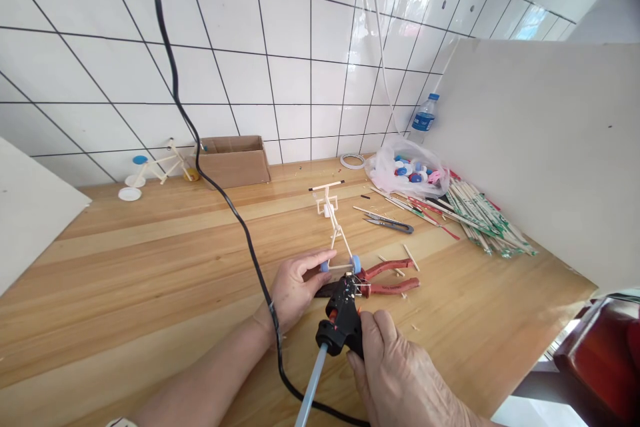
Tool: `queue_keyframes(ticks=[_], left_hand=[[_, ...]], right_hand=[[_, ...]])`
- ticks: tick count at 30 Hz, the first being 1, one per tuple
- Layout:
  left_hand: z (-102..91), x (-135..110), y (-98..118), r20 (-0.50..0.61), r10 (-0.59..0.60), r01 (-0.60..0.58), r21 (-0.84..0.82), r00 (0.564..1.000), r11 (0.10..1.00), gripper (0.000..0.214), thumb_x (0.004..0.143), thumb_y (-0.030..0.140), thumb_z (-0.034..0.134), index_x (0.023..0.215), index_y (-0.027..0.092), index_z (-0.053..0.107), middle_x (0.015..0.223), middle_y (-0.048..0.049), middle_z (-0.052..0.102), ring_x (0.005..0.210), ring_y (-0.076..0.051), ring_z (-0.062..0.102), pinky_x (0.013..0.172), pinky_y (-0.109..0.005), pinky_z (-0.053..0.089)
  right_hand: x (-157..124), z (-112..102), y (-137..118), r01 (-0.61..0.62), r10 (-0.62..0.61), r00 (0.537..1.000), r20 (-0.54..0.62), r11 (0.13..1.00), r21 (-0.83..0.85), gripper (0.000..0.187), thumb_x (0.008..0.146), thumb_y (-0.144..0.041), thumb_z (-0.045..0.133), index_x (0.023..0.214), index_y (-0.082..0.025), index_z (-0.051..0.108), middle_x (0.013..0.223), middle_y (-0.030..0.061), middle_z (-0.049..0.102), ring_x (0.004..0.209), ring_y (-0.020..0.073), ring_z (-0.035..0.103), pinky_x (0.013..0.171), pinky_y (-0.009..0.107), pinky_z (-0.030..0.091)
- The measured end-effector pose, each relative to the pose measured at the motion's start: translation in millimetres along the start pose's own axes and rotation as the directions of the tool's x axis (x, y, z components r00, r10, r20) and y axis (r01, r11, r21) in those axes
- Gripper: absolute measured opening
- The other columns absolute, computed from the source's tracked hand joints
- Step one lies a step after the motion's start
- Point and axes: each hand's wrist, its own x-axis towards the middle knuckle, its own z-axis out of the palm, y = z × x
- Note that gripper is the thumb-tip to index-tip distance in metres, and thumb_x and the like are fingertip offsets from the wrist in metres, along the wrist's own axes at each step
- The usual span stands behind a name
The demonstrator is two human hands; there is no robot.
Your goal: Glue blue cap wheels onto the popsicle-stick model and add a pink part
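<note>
While the left hand (293, 287) pinches the near end of a small stick model (339, 229), the right hand (403, 370) wraps round the handle of a black glue gun (345, 310). The left grip is narrow, with thumb and forefinger about one blue cap (325, 267) of the model, just left of the handles of the red-handled pliers (393, 288). The right grip is curled closely about the gun; whether its trigger is pressed cannot be told.

From beside the pliers, the model stretches away beyond them, its pale sticks ending in a dark-tipped crossbar. The gun lies on the near left side of the pliers, its front end close to the model's other blue cap; whether the two touch is unclear. A translucent glue stick (313, 383) juts from its rear, nearer the person than the pliers.

Short stick pieces (411, 257) lie just beyond the pliers, and a pair of snips (397, 225) rests farther past them. Well beyond and to the right of the pliers are a plastic bag (384, 177) of colourful caps and a pile of wrapped sticks (485, 217). Far to the left of the pliers, a cardboard box (233, 167) and another stick model (170, 163) stand near the tiled wall (280, 73).
</note>
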Motion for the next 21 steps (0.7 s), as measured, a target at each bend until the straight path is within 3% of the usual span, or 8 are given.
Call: queue_keyframes(ticks=[9, 15, 21], left_hand=[[-0.9, 0.2, -1.7, 0.008, 0.018, -0.018, 0.009, 1.0, 1.0, 0.032, 0.07, 0.017, 0.063, 0.1, 0.022, 0.071, 0.111, -0.0028, 0.069, 0.103, -0.023, 0.063, 0.097, -0.036, 0.046], [0.3, -0.4, -1.6, 0.006, 0.024, -0.024, 0.008, 1.0, 1.0, 0.032, 0.07, 0.017, 0.062, 0.1, 0.023, 0.071, 0.111, -0.0029, 0.069, 0.104, -0.023, 0.063, 0.096, -0.036, 0.046], [-0.1, 0.4, -1.2, 0.007, 0.028, -0.028, 0.007, 1.0, 1.0, 0.033, 0.069, 0.016, 0.062, 0.101, 0.022, 0.071, 0.112, -0.0032, 0.069, 0.106, -0.023, 0.062, 0.098, -0.036, 0.044]], right_hand=[[-2.0, -2.9, 3.7, -0.044, 0.034, 0.997, 0.068, 0.987, 0.155, 0.016, 0.081, -0.014, 0.046, 0.097, -0.014, 0.047, 0.081, 0.0067, 0.054, 0.053, 0.0143, 0.054, 0.038, 0.021, 0.038], [1.0, -8.9, -3.1, -0.059, 0.053, 0.997, 0.052, 0.991, 0.123, 0.019, 0.077, -0.012, 0.048, 0.095, -0.015, 0.047, 0.081, 0.0065, 0.054, 0.055, 0.016, 0.055, 0.041, 0.023, 0.041], [0.2, -6.6, -0.9, -0.036, 0.032, 0.999, 0.035, 0.994, 0.103, 0.015, 0.078, -0.012, 0.047, 0.093, -0.015, 0.045, 0.079, 0.006, 0.053, 0.049, 0.0138, 0.051, 0.039, 0.022, 0.037]])
